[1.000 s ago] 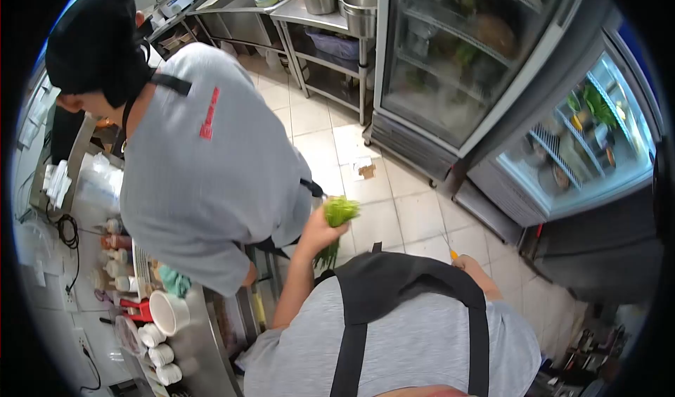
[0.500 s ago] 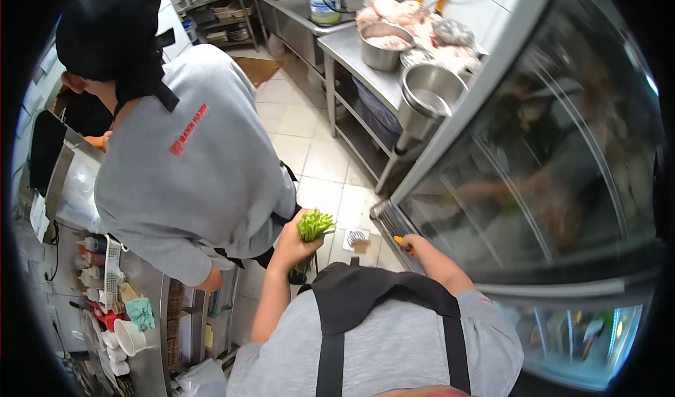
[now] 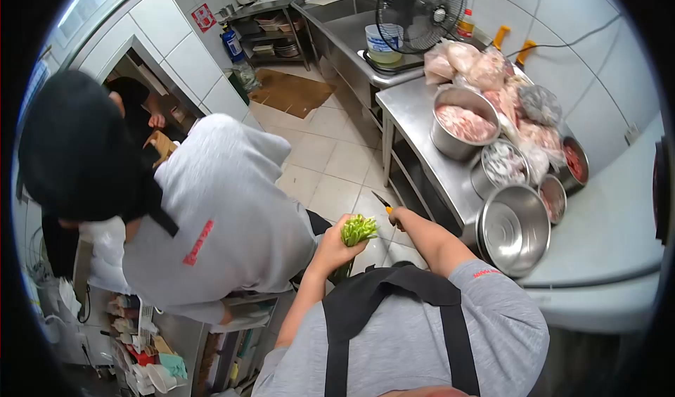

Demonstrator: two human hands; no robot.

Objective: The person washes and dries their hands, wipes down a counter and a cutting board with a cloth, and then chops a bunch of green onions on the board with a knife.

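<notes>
My left hand (image 3: 336, 249) is wrapped round a bundle of long green vegetables (image 3: 359, 230), cut ends upward, in front of my apron. To its right, my right hand (image 3: 398, 218) is closed on the yellow handle of a knife (image 3: 383, 201), its dark blade pointing up and to the left. Blade and bundle are apart. The lower part of the bundle hangs below my left hand, partly hidden by my apron.
A co-worker (image 3: 218, 214) in a grey shirt stands close on my left. At right, a steel table (image 3: 415, 123) bears bagged meat (image 3: 485, 70), a meat pot (image 3: 464, 124) and steel bowls (image 3: 517, 228). A fan (image 3: 422, 10) stands by the sink; a brown mat (image 3: 290, 93) lies ahead.
The view has shifted forward along the aisle, and the glass-doored fridge has passed out of sight at right. The knife's blade now shows. Both hands keep their hold.
</notes>
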